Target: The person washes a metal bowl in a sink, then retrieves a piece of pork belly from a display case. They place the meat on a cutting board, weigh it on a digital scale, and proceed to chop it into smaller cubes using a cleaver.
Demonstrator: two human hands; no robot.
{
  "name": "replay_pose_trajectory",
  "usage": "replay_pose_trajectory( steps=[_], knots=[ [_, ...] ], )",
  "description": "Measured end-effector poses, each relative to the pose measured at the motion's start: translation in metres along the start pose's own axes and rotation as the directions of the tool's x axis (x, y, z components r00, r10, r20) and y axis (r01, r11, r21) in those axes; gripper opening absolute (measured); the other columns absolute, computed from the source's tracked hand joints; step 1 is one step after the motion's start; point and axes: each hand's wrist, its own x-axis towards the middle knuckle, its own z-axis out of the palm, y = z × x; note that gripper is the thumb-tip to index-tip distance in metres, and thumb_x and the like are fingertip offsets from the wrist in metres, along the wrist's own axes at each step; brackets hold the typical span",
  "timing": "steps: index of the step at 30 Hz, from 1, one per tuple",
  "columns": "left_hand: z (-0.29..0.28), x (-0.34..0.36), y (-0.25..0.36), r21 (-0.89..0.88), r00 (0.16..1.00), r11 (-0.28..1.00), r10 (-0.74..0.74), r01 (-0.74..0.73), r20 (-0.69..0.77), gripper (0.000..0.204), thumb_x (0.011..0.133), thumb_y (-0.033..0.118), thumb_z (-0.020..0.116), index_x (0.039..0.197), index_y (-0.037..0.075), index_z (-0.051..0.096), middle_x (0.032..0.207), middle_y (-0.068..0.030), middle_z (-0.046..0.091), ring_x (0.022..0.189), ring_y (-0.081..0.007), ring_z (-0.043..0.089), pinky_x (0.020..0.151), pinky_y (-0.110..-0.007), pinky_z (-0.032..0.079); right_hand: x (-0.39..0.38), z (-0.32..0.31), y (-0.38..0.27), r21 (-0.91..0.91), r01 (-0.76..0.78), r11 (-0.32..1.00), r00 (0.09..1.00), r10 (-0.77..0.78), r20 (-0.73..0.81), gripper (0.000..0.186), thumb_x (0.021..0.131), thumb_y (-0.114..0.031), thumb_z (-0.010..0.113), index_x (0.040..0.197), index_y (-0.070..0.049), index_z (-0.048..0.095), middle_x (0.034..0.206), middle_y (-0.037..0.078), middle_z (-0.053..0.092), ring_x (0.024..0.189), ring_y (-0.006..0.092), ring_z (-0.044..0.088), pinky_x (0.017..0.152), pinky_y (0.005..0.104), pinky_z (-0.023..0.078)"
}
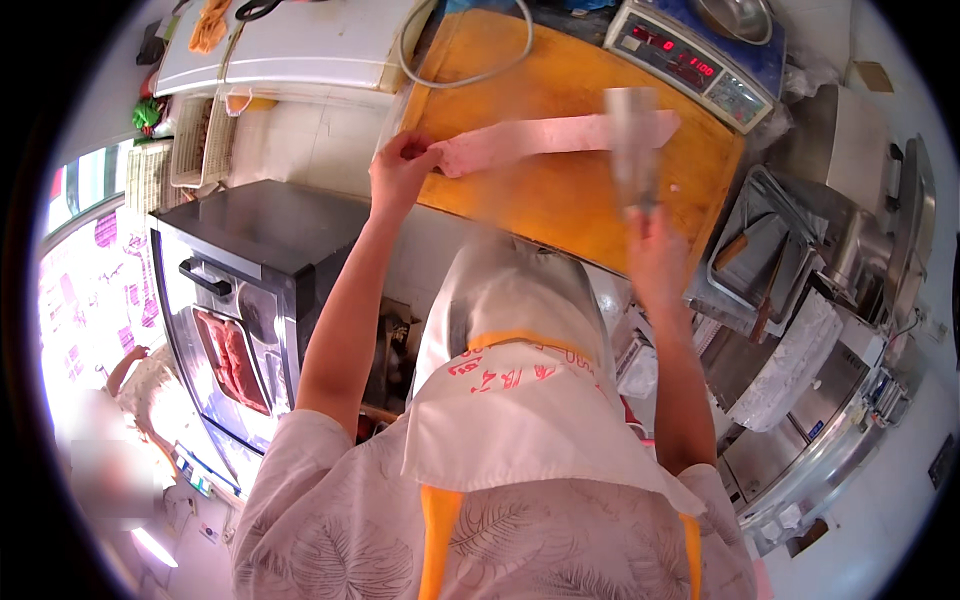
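Observation:
A long pale pink strip of meat (pixel 560 135) lies across the orange-brown cutting board (pixel 580 215). At its left end the fingers of my left hand (pixel 400 168) are closed on the meat, by the board's near left edge. My right hand (pixel 658 262) grips the handle of a cleaver (pixel 630 130). The broad blade points away from me and crosses over the strip near its right end. Motion smears the cleaver and my right hand, so I cannot tell whether the blade touches the meat. A small pink scrap sits on the board to the right of the cleaver.
A digital scale (pixel 690 62) with a metal bowl (pixel 738 18) stands beyond the board. To the right, a metal tray (pixel 735 272) holds wooden-handled tools. A dark-topped cabinet (pixel 265 225) with a tray of meat (pixel 232 358) is at left. Another person's arm (pixel 124 368) shows at far left.

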Motion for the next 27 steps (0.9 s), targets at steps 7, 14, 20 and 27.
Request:
replay_pose_trajectory(
  steps=[7,14,20,27],
  knots=[
    [0.001,0.0,-0.004,-0.086,1.0,0.996,0.001,0.001,0.022,0.022,0.082,0.01,0.081,0.101,0.001,0.075,0.086,-0.0019,0.073,0.081,-0.0083,0.066,0.078,-0.025,0.053,0.026,0.012,0.039,0.187,0.062,0.98,0.996,-0.073,0.054,0.033,0.103,-0.031,0.062,0.095,0.0,0.055,0.077,0.026,0.067,0.074,0.0475,0.068,0.063,0.0535,0.049],
    [0.02,-0.017,0.022,0.503,0.94,0.835,0.322,-0.225,-0.115,0.026,0.08,0.001,0.074,0.106,0.002,0.073,0.103,-0.0086,0.072,0.095,-0.0241,0.069,0.086,-0.036,0.055,0.051,-0.05,0.085,0.318,-0.282,0.905,0.953,0.227,0.199,0.034,0.101,-0.03,0.066,0.105,0.002,0.058,0.083,0.028,0.068,0.078,0.0459,0.069,0.065,0.0507,0.05],
    [0.14,-0.052,0.088,0.496,0.768,0.606,0.595,-0.621,0.235,0.063,0.088,0.001,0.07,0.147,0.011,0.051,0.146,-0.015,0.055,0.139,-0.0399,0.048,0.119,-0.052,0.036,0.059,-0.035,0.09,0.321,0.072,0.944,0.983,-0.121,0.138,0.037,0.101,-0.035,0.066,0.101,0.002,0.06,0.079,0.026,0.067,0.075,0.0449,0.068,0.064,0.0493,0.049],
    [0.163,-0.036,0.078,0.57,0.739,0.505,0.597,-0.649,0.312,0.063,0.091,0.006,0.072,0.15,0.011,0.05,0.149,-0.0126,0.055,0.147,-0.039,0.043,0.123,-0.06,0.028,0.09,-0.08,0.132,0.352,-0.212,0.912,0.951,0.109,0.288,0.037,0.103,-0.036,0.063,0.105,0.001,0.064,0.074,0.021,0.066,0.068,0.0335,0.068,0.062,0.0459,0.049]
  ],
)
